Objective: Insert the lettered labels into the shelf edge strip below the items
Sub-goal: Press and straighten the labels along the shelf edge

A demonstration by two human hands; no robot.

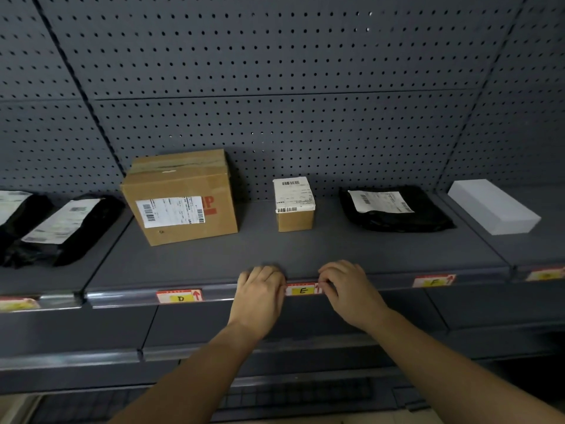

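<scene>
The label marked E [302, 290], yellow with a red border and arrow, sits in the grey shelf edge strip [122, 298] below the small cardboard box [295, 205]. My left hand [260, 296] pinches its left end, fingers curled over the strip's top. At the label's right end my right hand [345, 290] grips it the same way. Label D [179, 296] sits in the strip under the large cardboard box [180, 197]. Label F [434, 281] is in the strip under the black mailer bag [394, 209].
Two black mailer bags [61, 228] lie on the neighbouring shelf at left, with another label [18, 302] below. A white box [492, 206] lies at right above a further label [545, 274]. Perforated grey panels back the shelves; a lower shelf edge [70, 359] runs beneath.
</scene>
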